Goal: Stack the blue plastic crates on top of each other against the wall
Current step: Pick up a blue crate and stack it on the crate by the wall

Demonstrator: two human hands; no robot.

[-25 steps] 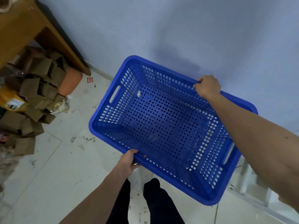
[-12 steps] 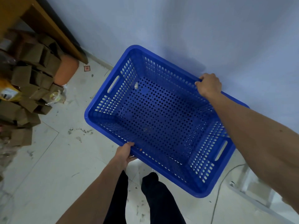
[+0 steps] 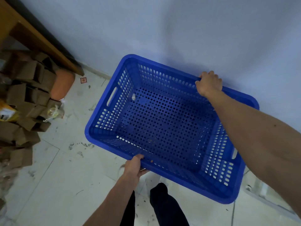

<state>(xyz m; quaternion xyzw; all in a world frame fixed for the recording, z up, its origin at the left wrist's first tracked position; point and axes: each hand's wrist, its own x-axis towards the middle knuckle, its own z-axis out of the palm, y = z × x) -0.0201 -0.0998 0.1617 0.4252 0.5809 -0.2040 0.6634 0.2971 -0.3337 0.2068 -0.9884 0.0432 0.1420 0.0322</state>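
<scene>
One blue plastic crate (image 3: 162,121) with perforated walls and floor fills the middle of the head view, close to the pale blue wall (image 3: 179,30). It is empty apart from a small scrap of white paper (image 3: 133,96) inside. My left hand (image 3: 133,168) grips its near long rim. My right hand (image 3: 209,84) grips the far long rim, next to the wall. Whether the crate rests on the floor or hangs just above it is unclear. No other crate shows.
A heap of brown cardboard boxes (image 3: 24,101) and an orange cushion (image 3: 62,85) lie at the left under a wooden table (image 3: 32,36). Dirty white floor tiles (image 3: 65,185) spread in front. My dark trouser legs (image 3: 162,204) stand below the crate. A cable (image 3: 233,212) runs at lower right.
The crate has shifted slightly left and down along the wall with both hands still on its rims. The view has tilted with it.
</scene>
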